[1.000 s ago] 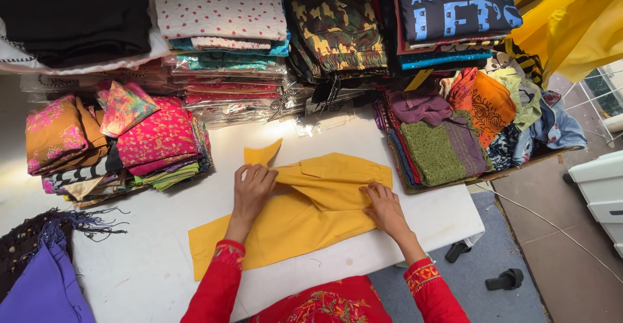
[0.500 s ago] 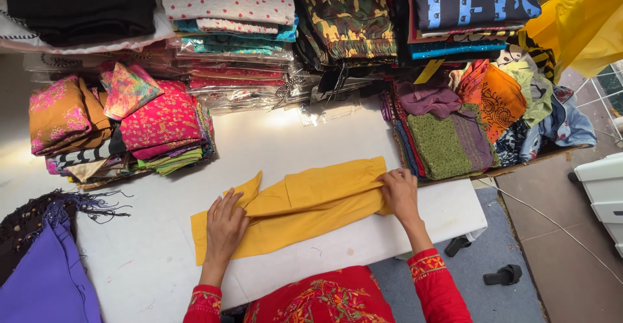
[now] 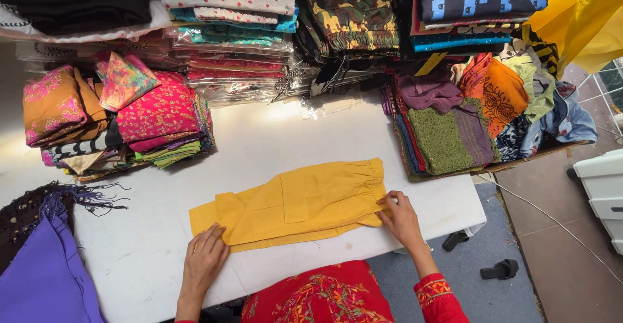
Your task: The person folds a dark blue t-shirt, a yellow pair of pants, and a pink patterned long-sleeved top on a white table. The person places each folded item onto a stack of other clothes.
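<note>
Your left hand (image 3: pixel 204 258) lay flat, fingers released, at the near left corner of the yellow garment (image 3: pixel 292 203). Your right hand (image 3: pixel 401 218) pressed its right end, fingers spread, gripping nothing. The garment lay folded lengthwise on the white tabletop (image 3: pixel 272 135). Beyond it stood stacks of folded fabric (image 3: pixel 162 112) and packaged textiles (image 3: pixel 233 50)

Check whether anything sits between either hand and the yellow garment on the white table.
Nothing visible does. The left hand rests at the yellow garment's near-left edge, and the right hand touches its gathered right end. The fabric stacks lie farther back.
</note>
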